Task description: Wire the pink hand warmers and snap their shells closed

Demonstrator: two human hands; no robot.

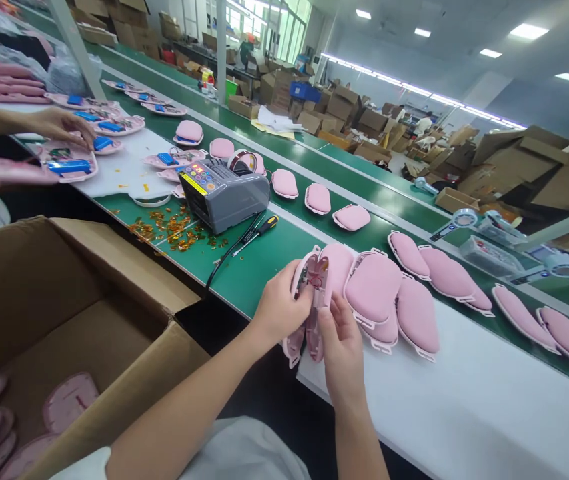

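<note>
Holding the pink case: both hands have it, the two halves parted like a book, in front of the person at the near edge of the green surface (pixel 244 270).
Left hand (pixel 281 303): closed around one half of the pink case (pixel 321 290), thumb pressed at the inner side.
Right hand (pixel 343 340): closed around the other half, fingers curled behind it.
Inside the case: thin reddish wires near the top (the finer parts are too small to tell).
White sheet (pixel 464 387): just right of the hands, with closed pink cases (pixel 373 287) overlapping at its left end.
Green strip beyond: more closed cases (pixel 317 199) in a slanting row.
Grey machine (pixel 229 200): left of the hands, buttons on top, a screwdriver (pixel 267 226) beside it and orange scraps (pixel 177 230) scattered near.
Cardboard box (pixel 114 257): at lower left, pink shells (pixel 70 400) lying within.
Co-worker's hand (pixel 61 125): at upper left, over open shells with blue blocks (pixel 69 167).
</note>
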